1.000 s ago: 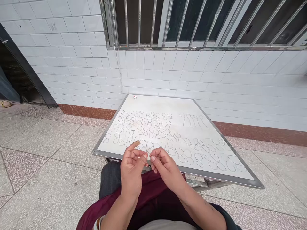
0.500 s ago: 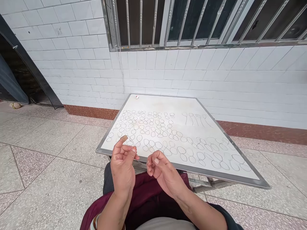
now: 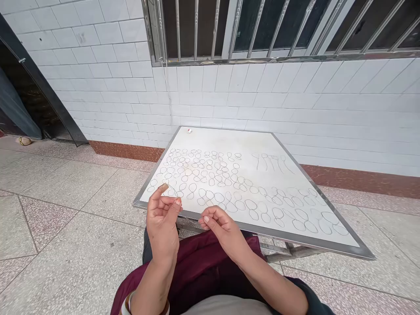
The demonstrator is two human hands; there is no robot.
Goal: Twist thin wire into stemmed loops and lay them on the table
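A thin wire (image 3: 190,219) stretches between my hands, just off the near edge of a white board table. My left hand (image 3: 163,223) pinches one end between thumb and finger, its index finger raised. The other end is pinched by my right hand (image 3: 218,225). Many thin wire loops, mostly in figure-eight pairs, lie in rows on the white tabletop (image 3: 226,140). Several wires with a loop and a long tail (image 3: 271,162) lie at the table's back right.
A small white and red object (image 3: 189,131) sits at the table's back left corner. Behind the table stands a white tiled wall (image 3: 203,96) with a barred window (image 3: 256,30). Maroon cloth (image 3: 193,258) covers my lap below the table's metal edge.
My left hand has moved slightly left, and the gap between my hands is a little wider. My right hand has turned a little, its fingers closer together. The camera view has shifted slightly.
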